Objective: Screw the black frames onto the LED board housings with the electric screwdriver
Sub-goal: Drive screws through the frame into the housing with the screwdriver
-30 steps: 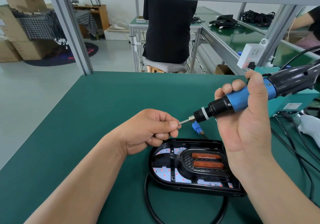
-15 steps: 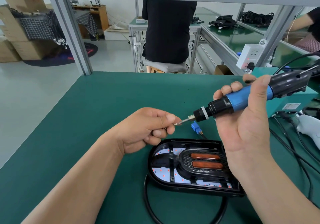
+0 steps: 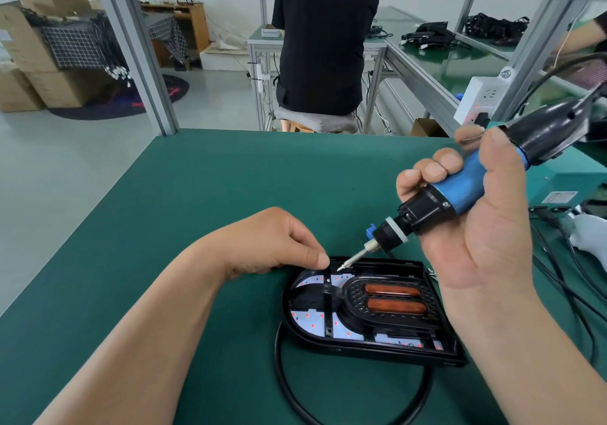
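Note:
A black LED board housing [image 3: 361,349] lies on the green mat, with a white LED board [image 3: 312,323] dotted red inside. A black frame [image 3: 328,293] sits over the board, round two orange-brown bars [image 3: 391,290]. My right hand [image 3: 476,244] grips the blue-and-black electric screwdriver [image 3: 466,188], tilted down to the left. Its bit tip [image 3: 341,267] hovers just over the frame's upper left part. My left hand [image 3: 272,244] rests beside the housing's upper left corner, thumb at the rim, fingers curled under; nothing shows in them.
A black cable [image 3: 285,375] loops from the housing toward me. A blue connector [image 3: 370,230] lies behind the bit. On the right are a teal box [image 3: 558,178], a white power strip [image 3: 479,96] and loose cables [image 3: 574,277]. A person in black [image 3: 325,47] sits beyond the bench.
My left hand let go of the bit tip and dropped to the housing's corner. The screwdriver tilted down, bringing the bit over the frame.

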Demonstrator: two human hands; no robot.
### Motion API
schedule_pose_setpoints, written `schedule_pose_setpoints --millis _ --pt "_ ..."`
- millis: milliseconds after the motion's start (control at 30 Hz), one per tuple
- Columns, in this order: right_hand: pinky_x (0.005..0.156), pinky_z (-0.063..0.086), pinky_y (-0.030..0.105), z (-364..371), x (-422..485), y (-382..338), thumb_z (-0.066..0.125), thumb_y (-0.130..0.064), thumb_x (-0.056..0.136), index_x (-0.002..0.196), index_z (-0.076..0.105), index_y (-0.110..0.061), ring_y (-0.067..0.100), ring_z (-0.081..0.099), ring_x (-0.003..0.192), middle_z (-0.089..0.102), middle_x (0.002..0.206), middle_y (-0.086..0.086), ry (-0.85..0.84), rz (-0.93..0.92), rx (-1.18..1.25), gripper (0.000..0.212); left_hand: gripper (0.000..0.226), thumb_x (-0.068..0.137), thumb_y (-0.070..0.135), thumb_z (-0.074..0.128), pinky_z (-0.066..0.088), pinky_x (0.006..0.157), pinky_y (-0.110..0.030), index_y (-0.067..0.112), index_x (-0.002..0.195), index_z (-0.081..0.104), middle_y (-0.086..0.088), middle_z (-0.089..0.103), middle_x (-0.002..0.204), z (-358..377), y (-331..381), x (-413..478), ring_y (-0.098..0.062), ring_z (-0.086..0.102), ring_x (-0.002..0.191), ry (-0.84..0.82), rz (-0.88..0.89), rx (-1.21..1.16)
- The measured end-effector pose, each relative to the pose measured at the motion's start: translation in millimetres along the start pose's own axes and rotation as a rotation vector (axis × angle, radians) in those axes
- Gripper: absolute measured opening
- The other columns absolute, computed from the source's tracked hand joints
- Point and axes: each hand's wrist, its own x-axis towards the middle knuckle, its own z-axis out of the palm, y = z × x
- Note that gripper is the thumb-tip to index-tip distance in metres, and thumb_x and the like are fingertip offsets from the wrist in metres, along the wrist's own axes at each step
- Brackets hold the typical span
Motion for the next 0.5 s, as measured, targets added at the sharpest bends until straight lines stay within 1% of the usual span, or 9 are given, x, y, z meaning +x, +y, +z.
schedule_pose_setpoints --millis 33,133,233,333,367,433,500 --pt "0.08 0.054 0.032 1.1 -1.0 0.9 0.059 -0.034 0.104 0.107 0.058 -0.021 0.012 0.052 0.071 0.053 0.079 -0.005 -0.024 0.017 -0.008 0.014 0.013 0.086 0.036 0.085 0.027 0.041 -0.014 0.023 0.09 0.085 0.018 0.057 0.054 0.3 -1.1 1.0 0.001 0.039 0.044 0.011 0.012 0.011" --pt "0.077 0.054 0.031 4.3 -5.0 4.0 0.06 -0.031 0.101 0.106 0.06 -0.02 0.012 0.052 0.069 0.052 0.078 -0.004 -0.091 0.061 -0.04 0.012 0.012 0.087 0.029 0.085 0.028 0.042 -0.014 0.018 0.086 0.084 0.017 0.059 0.053 0.1 -3.8 2.1 0.0 0.038 0.044 0.07 0.032 -0.003" --pt "0.075 0.054 0.032 7.2 -10.1 8.5 0.055 -0.029 0.104 0.106 0.061 -0.02 0.013 0.053 0.068 0.052 0.076 -0.004 -0.135 0.098 -0.091 0.011 0.014 0.086 0.031 0.084 0.025 0.045 -0.019 0.017 0.085 0.083 0.013 0.056 0.055 -1.1 -4.4 1.2 -0.01 0.033 0.048 0.102 0.034 -0.007" --pt "0.073 0.054 0.033 10.6 -15.2 15.5 0.058 -0.026 0.101 0.105 0.062 -0.02 0.014 0.053 0.066 0.051 0.074 -0.003 -0.168 0.117 -0.121 0.008 0.018 0.084 0.035 0.083 0.022 0.049 -0.025 0.017 0.086 0.082 0.005 0.055 0.061 -1.8 -4.5 0.2 -0.017 0.03 0.054 0.103 0.041 -0.013" --pt "0.072 0.054 0.034 11.8 -16.8 17.8 0.061 -0.026 0.099 0.104 0.063 -0.02 0.015 0.052 0.066 0.05 0.074 -0.002 -0.18 0.12 -0.132 0.008 0.018 0.085 0.034 0.083 0.022 0.049 -0.025 0.016 0.086 0.081 0.003 0.055 0.062 -1.9 -4.6 0.1 -0.017 0.031 0.054 0.102 0.045 -0.021" --pt "0.072 0.053 0.035 13.3 -19.3 20.9 0.066 -0.028 0.094 0.104 0.064 -0.02 0.015 0.052 0.066 0.05 0.073 -0.002 -0.199 0.127 -0.147 0.013 0.016 0.088 0.03 0.083 0.024 0.048 -0.024 0.014 0.086 0.08 0.003 0.057 0.063 -2.0 -3.7 -0.3 -0.015 0.033 0.053 0.097 0.05 -0.032" --pt "0.073 0.054 0.035 13.7 -20.5 22.4 0.066 -0.029 0.092 0.105 0.064 -0.02 0.016 0.052 0.066 0.05 0.073 -0.002 -0.21 0.123 -0.149 0.016 0.016 0.09 0.028 0.082 0.024 0.047 -0.024 0.012 0.087 0.08 0.003 0.057 0.063 -1.9 -2.8 -0.6 -0.014 0.033 0.053 0.096 0.046 -0.037"
